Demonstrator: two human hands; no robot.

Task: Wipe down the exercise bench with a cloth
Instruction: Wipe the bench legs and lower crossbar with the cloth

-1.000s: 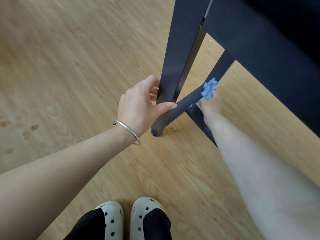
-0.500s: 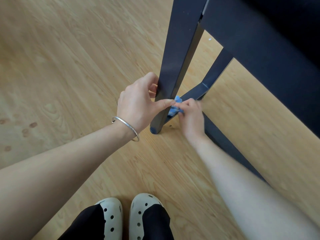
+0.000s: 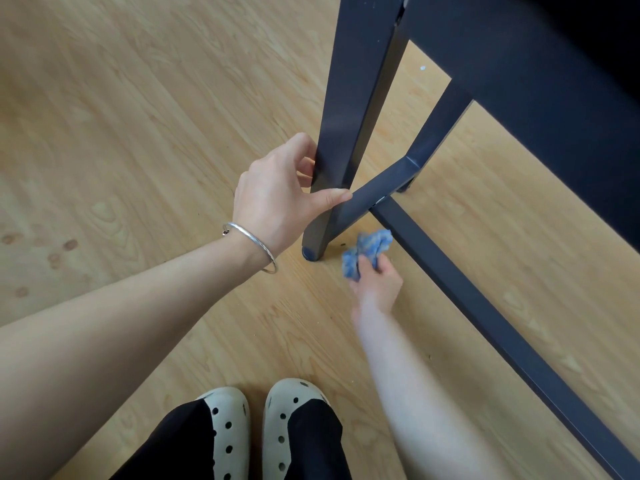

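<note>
The dark exercise bench fills the upper right, its near leg (image 3: 349,116) slanting down to a foot on the wood floor. My left hand (image 3: 277,199), with a silver bangle on the wrist, grips that leg low down, thumb across its front. My right hand (image 3: 375,285) holds a crumpled blue cloth (image 3: 365,252) just above the floor, to the right of the leg's foot and left of the long floor bar (image 3: 485,313). The cloth touches no part of the frame. The right hand is motion-blurred.
A short cross bar (image 3: 384,187) joins the near leg to the far leg (image 3: 436,133). My two feet in pale perforated clogs (image 3: 256,431) stand at the bottom centre. Light wood floor (image 3: 138,133) spreads to the left, with a few dark stains at the far left.
My right hand with the cloth slid down the cross bar toward the near leg, then came off the frame and dropped toward the floor. The left hand kept its grip on the leg.
</note>
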